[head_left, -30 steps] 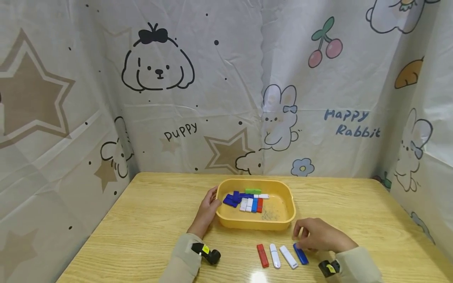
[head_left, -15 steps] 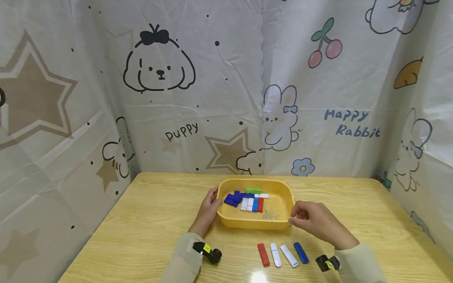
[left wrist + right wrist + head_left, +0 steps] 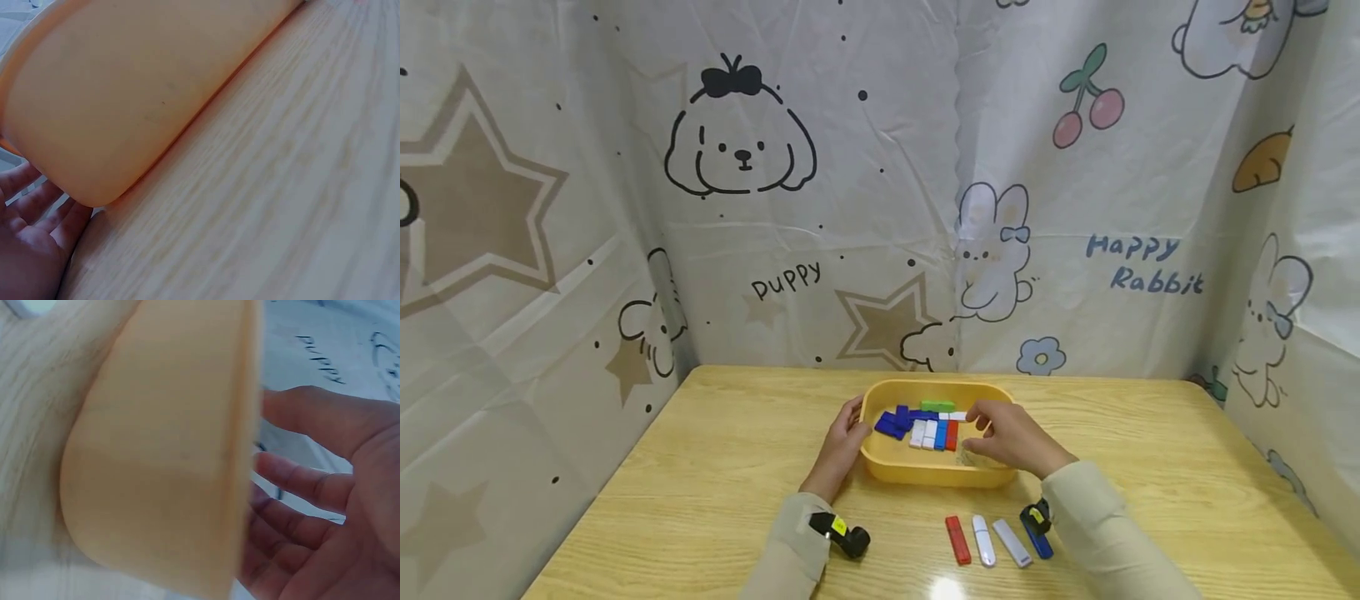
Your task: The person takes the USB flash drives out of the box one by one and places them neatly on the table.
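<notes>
A yellow bin [image 3: 936,476] is standing on a wood-grain counter [image 3: 730,467], with small stick-shaped pieces lying inside it. Dark blue pieces [image 3: 892,424] are clustering at its left, a green piece [image 3: 937,407] is lying along the far side, and a row of white pieces [image 3: 923,434], a bright blue piece [image 3: 941,434] and a red piece [image 3: 952,435] is filling the middle. The left hand [image 3: 837,446] is holding the bin's left end, its thumb lying at the rim and its fingers lying along the outer wall. The right hand [image 3: 1017,435] is hovering over the bin's right part, thumb and forefinger standing apart with nothing showing between them; whether a fingertip is touching a white stick [image 3: 953,416] beside it, one cannot tell. On the counter in front of the bin, a red stick [image 3: 958,540], two white sticks [image 3: 1012,543] and a blue stick [image 3: 1040,546] are lying side by side, the blue one partly hiding under the right wrist camera [image 3: 1037,515]. Beige sleeves [image 3: 1097,521] are covering both forearms. Behind, a pale curtain [image 3: 880,217] is hanging, showing cartoon animals, stars and cherries.
</notes>
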A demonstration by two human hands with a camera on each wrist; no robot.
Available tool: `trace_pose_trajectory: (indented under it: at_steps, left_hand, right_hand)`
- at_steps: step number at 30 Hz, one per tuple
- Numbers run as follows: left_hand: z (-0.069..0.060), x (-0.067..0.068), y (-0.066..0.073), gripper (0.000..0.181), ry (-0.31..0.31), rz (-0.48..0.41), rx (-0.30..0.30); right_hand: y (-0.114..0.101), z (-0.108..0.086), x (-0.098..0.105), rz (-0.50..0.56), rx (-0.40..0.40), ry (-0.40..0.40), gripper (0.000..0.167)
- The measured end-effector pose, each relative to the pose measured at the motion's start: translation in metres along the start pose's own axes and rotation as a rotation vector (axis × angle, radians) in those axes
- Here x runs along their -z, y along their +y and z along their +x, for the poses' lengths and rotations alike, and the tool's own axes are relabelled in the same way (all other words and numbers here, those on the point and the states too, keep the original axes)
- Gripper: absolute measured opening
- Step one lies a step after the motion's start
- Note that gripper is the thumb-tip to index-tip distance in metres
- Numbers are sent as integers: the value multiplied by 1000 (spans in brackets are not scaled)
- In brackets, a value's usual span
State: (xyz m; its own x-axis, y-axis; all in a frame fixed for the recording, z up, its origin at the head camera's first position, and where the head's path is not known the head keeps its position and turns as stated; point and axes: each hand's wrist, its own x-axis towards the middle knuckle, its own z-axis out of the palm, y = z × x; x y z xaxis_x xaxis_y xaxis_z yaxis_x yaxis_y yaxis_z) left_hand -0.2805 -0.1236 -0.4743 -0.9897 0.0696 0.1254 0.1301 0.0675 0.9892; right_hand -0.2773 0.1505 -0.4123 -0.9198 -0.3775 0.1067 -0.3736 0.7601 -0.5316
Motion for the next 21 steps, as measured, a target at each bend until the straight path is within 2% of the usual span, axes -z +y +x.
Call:
trace_pose_trajectory:
  at_steps: [3,10,12,17,18,21]
  left_hand:
    - [1,1,1,56,-2,-4,-6]
    - [1,1,1,55,1,3,-17]
    - [3,2,-4,55,4,4,-24]
    - [2,1,-2,56,1,10,-23]
    - [-1,1,4,56,-4,12,-18]
    - [-1,1,4,56,-1,16,-17]
  right_hand:
    - [4,12,-7,12,-15,-26,31]
    - [12,31,-25,33,-109,-65,38]
    - [13,35,-29,36,-128,-72,42]
    - [17,36,-38,40,-173,-87,48]
    - [17,36,-40,36,-178,-91,49]
    - [18,37,-42,28,-173,-101,49]
